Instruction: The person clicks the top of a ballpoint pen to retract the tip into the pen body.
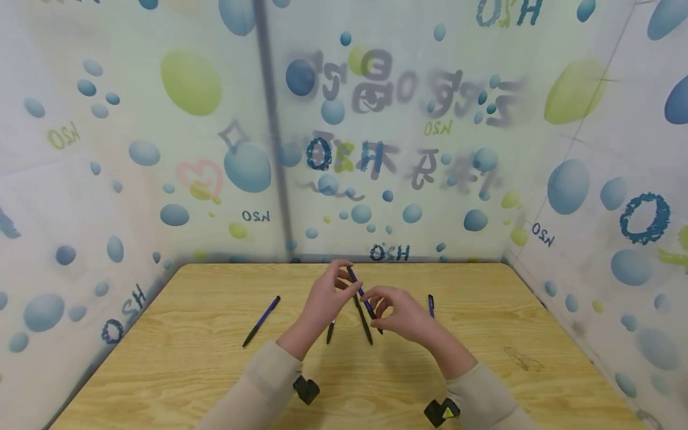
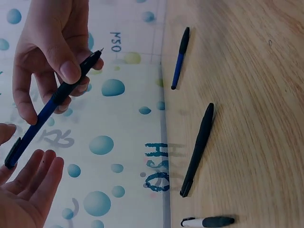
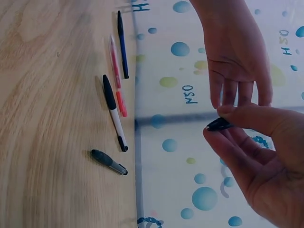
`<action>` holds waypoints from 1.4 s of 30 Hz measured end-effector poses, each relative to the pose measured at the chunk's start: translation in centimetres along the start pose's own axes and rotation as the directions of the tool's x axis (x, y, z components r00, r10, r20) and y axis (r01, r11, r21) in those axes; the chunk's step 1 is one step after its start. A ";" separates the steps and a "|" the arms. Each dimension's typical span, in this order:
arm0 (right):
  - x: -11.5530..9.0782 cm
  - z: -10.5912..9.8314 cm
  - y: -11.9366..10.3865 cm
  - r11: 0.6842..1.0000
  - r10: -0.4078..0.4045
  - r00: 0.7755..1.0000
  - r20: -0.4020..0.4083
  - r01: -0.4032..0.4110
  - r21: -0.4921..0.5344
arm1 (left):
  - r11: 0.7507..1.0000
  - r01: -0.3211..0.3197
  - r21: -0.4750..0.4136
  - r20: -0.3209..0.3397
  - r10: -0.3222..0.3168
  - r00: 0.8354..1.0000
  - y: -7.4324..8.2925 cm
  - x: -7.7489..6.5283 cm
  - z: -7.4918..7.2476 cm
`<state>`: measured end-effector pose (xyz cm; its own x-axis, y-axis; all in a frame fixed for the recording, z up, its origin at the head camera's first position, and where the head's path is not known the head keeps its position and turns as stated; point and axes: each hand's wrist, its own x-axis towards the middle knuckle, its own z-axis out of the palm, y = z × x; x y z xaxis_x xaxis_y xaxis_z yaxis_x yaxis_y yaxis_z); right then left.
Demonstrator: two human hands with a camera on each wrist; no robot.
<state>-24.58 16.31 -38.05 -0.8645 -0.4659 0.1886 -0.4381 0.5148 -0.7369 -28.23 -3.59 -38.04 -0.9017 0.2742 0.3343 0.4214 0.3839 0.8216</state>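
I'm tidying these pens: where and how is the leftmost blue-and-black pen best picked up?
Probably pinch the blue-and-black pen at mid-barrel from above, thumb and finger across its long sides: it lies flat, slim and straight, slanting on the wood-grain table, with no pen to its left.

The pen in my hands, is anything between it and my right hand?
Nothing visible: your right hand pinches the held pen at its dark grip, your left hand its clip end. The other pens lie on the table, out of the way.
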 end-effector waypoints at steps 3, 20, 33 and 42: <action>0.0 0.4 0.0 1.000 -0.004 0.999 -0.034 0.004 0.001 | 0.997 -0.005 -0.083 -0.022 0.003 1.000 0.3 0.0 0.2; -0.3 1.6 -0.4 0.990 -0.035 0.998 -0.058 0.043 0.132 | 0.963 -0.037 -0.267 -0.036 0.028 0.999 2.1 -0.3 -0.1; -0.5 2.2 -0.2 0.978 -0.054 0.996 -0.077 0.068 0.198 | 0.944 -0.077 -0.321 -0.052 0.064 0.997 2.9 -0.5 -0.6; -0.9 2.0 -2.0 0.970 -0.022 0.992 -0.123 0.051 0.236 | 0.933 -0.094 -0.347 -0.094 0.065 0.993 3.0 -0.5 -0.7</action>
<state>-22.43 14.25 -38.05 -0.8782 -0.3854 0.2833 -0.4113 0.3059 -0.8586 -26.59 -3.19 -35.39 -0.8776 0.2142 0.4289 0.4443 0.0271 0.8955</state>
